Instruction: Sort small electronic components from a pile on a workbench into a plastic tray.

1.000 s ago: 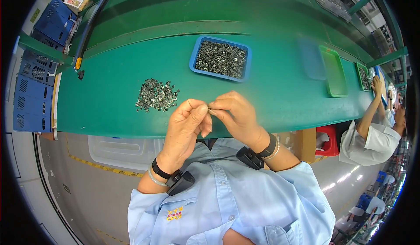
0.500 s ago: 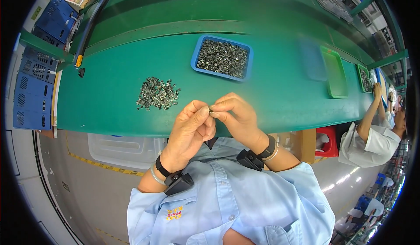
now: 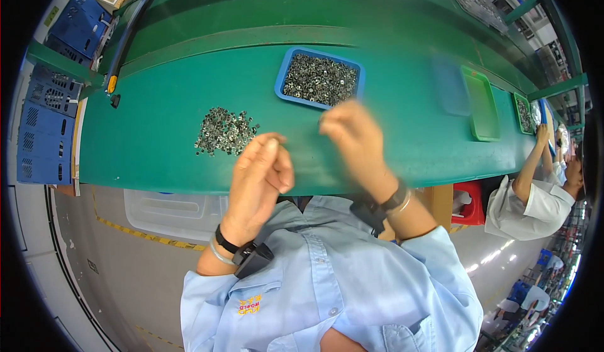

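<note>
Green bench: metal parts just beyond left hand fingers.

Green bench, blue tray w/ grey metal parts, lt-blue shirt.

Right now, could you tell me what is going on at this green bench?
A person in a light blue shirt is working with small metal parts. The left hand is raised near a loose pile of small metal parts on the green table. The right hand is blurred with motion, up by the blue tray filled with similar parts; whether it holds one cannot be told. Farther right sits a green tray, and another person works at the far end.
</note>
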The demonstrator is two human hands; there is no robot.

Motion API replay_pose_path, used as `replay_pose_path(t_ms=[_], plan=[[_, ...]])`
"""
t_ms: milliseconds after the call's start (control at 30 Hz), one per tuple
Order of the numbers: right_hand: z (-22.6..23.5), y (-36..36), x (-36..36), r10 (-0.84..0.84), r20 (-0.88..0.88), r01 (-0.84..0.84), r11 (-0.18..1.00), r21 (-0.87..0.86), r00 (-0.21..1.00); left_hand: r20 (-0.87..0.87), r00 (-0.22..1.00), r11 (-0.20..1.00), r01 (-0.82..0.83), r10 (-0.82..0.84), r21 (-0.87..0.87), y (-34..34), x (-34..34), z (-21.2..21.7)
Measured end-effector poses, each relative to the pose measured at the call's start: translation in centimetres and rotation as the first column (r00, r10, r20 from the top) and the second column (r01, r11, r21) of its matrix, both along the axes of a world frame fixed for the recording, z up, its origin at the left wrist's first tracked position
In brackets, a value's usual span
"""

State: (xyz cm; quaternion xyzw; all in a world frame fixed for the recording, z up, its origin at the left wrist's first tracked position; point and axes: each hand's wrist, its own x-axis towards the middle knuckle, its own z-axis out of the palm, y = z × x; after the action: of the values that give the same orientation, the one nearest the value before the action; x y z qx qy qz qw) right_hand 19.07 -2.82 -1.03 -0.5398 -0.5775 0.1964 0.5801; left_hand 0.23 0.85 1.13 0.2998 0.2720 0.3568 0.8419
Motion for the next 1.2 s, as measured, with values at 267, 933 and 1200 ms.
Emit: replay_pose_path(t_ms=[267,933,1200], plan=[[0.0,3.3,2.7,-0.122,0.380,0.163,0.984,-0.078,0.917,-0.026,0.982,0.982,-0.188,0.187,-0.033,1.1,-4.2,-2.7],[1.0,-0.7,-2.3,0.223,0.318,-0.204,0.975,-0.091,0.922,-0.164,0.978,0.991,0.130,-0.128,0.005,-0.2,-1.8,-1.3],[1.4,-2.3,-1.5,0.171,0.195,-0.168,0.985,-0.031,0.966,-0.061,0.986,0.988,0.156,-0.156,0.000,-0.9,0.3,-0.6]])
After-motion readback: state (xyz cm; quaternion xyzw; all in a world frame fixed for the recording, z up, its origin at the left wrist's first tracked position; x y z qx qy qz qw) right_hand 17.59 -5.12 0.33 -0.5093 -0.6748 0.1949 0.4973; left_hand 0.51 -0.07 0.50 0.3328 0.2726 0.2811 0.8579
